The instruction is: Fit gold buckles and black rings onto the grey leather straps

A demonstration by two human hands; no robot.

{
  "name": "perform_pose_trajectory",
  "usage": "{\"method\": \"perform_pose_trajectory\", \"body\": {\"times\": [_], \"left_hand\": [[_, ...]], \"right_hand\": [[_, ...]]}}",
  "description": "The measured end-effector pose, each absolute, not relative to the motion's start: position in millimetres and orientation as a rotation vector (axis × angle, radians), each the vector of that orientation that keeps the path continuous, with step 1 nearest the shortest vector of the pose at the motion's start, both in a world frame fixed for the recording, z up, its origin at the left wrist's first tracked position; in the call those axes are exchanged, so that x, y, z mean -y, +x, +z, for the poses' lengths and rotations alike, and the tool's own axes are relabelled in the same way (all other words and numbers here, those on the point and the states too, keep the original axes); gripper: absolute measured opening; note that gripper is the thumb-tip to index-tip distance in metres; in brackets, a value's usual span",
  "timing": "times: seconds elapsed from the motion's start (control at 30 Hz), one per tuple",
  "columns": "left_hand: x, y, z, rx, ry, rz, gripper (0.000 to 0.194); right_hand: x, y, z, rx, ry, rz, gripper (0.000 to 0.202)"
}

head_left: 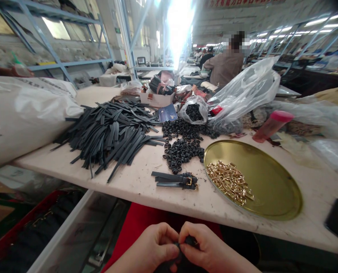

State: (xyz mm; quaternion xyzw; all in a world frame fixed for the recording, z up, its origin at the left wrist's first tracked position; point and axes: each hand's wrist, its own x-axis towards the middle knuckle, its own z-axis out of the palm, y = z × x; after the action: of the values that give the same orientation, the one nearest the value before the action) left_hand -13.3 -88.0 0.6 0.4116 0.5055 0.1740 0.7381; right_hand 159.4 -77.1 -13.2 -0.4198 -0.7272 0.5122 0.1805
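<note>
Low in front of the table's [146,199] near edge, the left hand [161,246] and right hand [199,242] meet, each closed in a narrow pinch on a small dark piece [190,240]; the two-sided hold probably keeps it steady, though fingers hide most of its shape. Just beyond the edge lie a few buckled straps [174,179], stacked with their gold buckles at the same end, perhaps to keep them tidy. To their right, a round gold-coloured tray [274,182] holds small shiny metal fittings [228,182] heaped at its near left side; its rim likely stops them scattering. Black loops [183,151] sit loose behind the straps, with dark strips [109,132] fanned to the left, seemingly sorted by kind. Farther back, an open clear bag [183,113] contains more such loops, a pink-lidded jar [271,127] leans with unreadable contents, and a white carton [153,100] is piled with dark bundles.
</note>
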Motion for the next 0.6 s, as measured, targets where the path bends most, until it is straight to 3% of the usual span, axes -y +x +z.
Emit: {"method": "perform_pose_trajectory", "body": {"times": [0.17,0.3,0.6], "left_hand": [[83,-16,-2,-1.101,0.950,0.402,0.024],[74,-21,0,-1.150,1.116,0.218,0.014],[51,-16,-19,-1.200,1.401,0.043,0.017]], "right_hand": [[77,159,-22,1.999,-1.243,1.420,0.005],[76,158,-36,1.894,-1.304,1.364,0.008],[63,165,-43,1.926,-1.343,1.334,0.014]]}}
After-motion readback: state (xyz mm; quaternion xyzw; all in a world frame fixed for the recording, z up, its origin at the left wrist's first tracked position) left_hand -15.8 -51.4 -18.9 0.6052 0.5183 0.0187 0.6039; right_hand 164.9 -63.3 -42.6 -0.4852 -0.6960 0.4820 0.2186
